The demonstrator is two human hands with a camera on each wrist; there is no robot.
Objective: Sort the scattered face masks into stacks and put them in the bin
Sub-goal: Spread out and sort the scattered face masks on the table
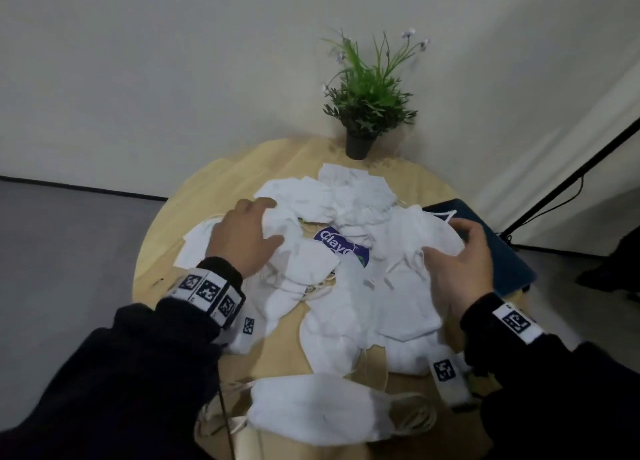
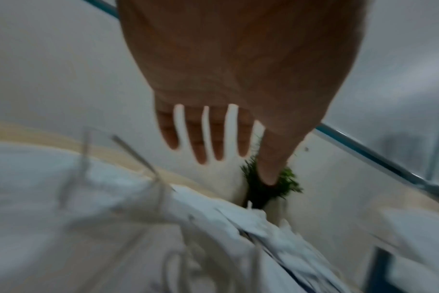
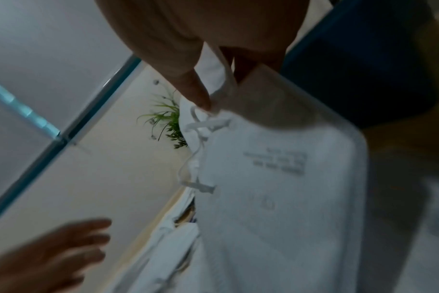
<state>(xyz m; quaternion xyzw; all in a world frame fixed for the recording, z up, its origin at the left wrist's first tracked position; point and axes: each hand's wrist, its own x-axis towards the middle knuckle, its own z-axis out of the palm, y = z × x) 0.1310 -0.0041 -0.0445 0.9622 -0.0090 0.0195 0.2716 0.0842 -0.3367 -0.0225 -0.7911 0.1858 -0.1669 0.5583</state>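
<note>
Black sleeves (image 1: 145, 366); white wristbands (image 1: 207, 291) with black square markers.

A purple packet (image 1: 341, 248) lies among the white face masks (image 1: 346, 324) near the middle of the round worktop (image 1: 277, 359); white letters on it read "Clayc", the rest covered by a mask. In the right wrist view, one mask (image 3: 276, 188) carries a few lines of small grey print, too blurred to read. White bands on both wrists (image 1: 207, 290) and two white tags bear black-and-white square code marks, with no letters.
</note>
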